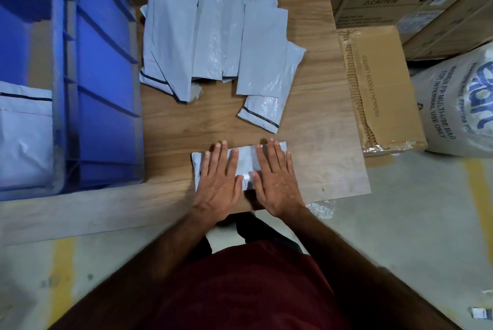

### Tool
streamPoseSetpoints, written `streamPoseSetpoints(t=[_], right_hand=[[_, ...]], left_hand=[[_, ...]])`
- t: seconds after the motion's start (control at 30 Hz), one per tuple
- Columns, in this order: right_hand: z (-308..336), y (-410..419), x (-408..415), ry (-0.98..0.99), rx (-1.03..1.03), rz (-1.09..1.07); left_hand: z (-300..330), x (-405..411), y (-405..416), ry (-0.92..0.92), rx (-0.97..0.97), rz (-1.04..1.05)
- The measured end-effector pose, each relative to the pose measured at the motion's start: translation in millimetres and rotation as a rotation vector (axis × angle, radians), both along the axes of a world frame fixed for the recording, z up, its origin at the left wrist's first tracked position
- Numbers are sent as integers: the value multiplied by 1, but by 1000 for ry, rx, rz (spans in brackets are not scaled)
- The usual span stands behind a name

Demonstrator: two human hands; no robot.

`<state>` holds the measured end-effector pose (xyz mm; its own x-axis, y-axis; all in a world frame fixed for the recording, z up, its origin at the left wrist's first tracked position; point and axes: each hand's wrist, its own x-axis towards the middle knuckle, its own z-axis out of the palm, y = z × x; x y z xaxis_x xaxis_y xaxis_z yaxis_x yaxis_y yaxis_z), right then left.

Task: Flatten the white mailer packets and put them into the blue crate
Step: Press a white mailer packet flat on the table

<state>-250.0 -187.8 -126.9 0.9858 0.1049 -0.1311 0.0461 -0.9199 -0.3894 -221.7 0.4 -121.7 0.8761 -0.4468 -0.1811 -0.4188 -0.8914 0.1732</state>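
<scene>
Left hand (219, 176) and right hand (276, 176) lie flat, fingers straight, pressing one white plastic mailer packet (244, 159) on the wooden board (314, 142). Palms hide much of it. Long axis runs left-right. Blue plastic crate (101, 68) at left, cropped by the frame edge.

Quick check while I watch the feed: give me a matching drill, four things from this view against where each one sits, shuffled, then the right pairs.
Things:
1. packet under both hands
2. blue crate
3. cardboard box
4. heap of packets

Places:
A. far end of the wooden board
B. off the board's right edge
C. near edge of the board, pressed flat
D. left of the board

Pairs: 1-C, 2-D, 3-B, 4-A. The left hand and right hand lie flat on the packet, fingers straight.
</scene>
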Motion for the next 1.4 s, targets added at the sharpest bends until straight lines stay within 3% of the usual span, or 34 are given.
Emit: streamPoseSetpoints(t=[0.33,0.47,0.8,1.03,1.27,1.4], right_hand=[[-1,18,1,52,-120,22],[5,33,1,-19,-59,132],[-7,45,-4,51,-123,193],[13,21,-12,9,-29,175],[18,5,-10,99,-218,221],[34,9,3,-21,-254,184]], left_hand=[[-4,-4,10,17,-22,-5],[3,-12,30,-45,-35,119],[-5,-17,47,68,11,117],[4,-7,67,-52,71,-210],[21,12,65,-133,34,-302],[38,19,66,-159,13,-317]])
